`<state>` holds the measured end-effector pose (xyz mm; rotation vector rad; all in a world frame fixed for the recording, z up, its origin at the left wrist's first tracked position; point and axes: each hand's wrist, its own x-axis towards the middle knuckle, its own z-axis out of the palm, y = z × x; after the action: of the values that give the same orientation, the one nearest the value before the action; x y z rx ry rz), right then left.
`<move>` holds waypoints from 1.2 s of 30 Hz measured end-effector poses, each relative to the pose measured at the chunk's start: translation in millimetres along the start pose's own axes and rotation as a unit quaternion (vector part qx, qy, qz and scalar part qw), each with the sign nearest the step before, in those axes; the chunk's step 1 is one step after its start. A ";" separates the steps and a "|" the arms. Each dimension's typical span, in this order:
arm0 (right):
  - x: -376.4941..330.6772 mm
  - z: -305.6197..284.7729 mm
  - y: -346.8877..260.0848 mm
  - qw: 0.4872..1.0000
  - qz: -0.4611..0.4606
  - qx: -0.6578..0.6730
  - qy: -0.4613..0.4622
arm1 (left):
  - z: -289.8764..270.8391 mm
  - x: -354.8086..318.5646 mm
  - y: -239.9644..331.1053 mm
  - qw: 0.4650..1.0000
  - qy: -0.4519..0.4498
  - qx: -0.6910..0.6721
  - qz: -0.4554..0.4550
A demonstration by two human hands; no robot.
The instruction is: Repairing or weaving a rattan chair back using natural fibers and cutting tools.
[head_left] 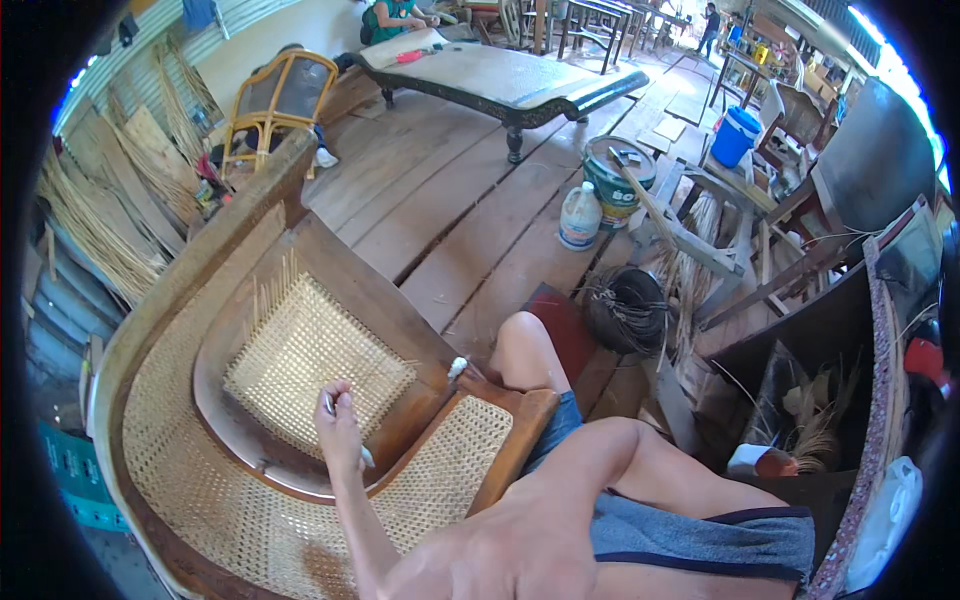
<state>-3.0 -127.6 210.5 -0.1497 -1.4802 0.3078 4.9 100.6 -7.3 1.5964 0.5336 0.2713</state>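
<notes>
My left hand (340, 425) is closed above the woven cane seat of a wooden armchair, its fingers pinched round a small thing I cannot make out. Under and beyond the fingers lies the square cane panel (305, 355), with loose cane ends standing up along its far left edge. The chair's curved wooden frame (240, 195) wraps round the seat, and finer cane webbing (180, 440) fills the back and the near arm. A small white piece (367, 458) shows beside my wrist. Another white bit (457, 367) sits on the seat's right corner. My right hand is out of sight.
Bundles of cane strips (90, 235) lean at the left wall near a rattan chair (280, 100). A long daybed (500, 75) stands ahead, a person (395, 20) behind it. On the right are a white jug (580, 215), a green bucket (620, 175), a black coil (628, 310) and wooden frames.
</notes>
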 end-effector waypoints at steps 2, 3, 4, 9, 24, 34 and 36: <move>2.9 3.6 5.4 0.999 -0.028 -0.040 0.016 | 2.2 0.9 -11.4 1.000 0.007 -0.017 -0.002; 1.9 7.0 10.2 0.994 -0.018 -0.104 0.028 | 2.6 5.2 -16.0 0.999 0.016 -0.027 0.004; 1.2 9.0 14.8 0.985 -0.009 -0.167 0.039 | 4.2 10.9 -20.6 0.999 0.016 -0.038 0.004; -18.9 -10.7 51.1 0.963 0.097 -0.237 -0.080 | 4.6 9.1 -13.7 0.986 0.065 -0.151 -0.003; -161.8 -108.2 227.5 0.607 0.686 -0.401 0.004 | -60.7 44.9 -53.0 0.918 0.277 -0.281 0.019; -150.2 -161.2 378.1 0.606 0.648 -0.441 -0.138 | -243.3 104.8 -137.0 0.942 0.278 0.159 0.101; -141.2 -160.6 405.5 0.575 0.616 -0.502 -0.195 | -240.3 111.3 -141.7 0.947 0.256 0.180 0.076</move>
<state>102.6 231.1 -54.5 -2.2477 -1.5801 0.5784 -39.2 367.7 -137.3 1.9318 0.8995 0.7530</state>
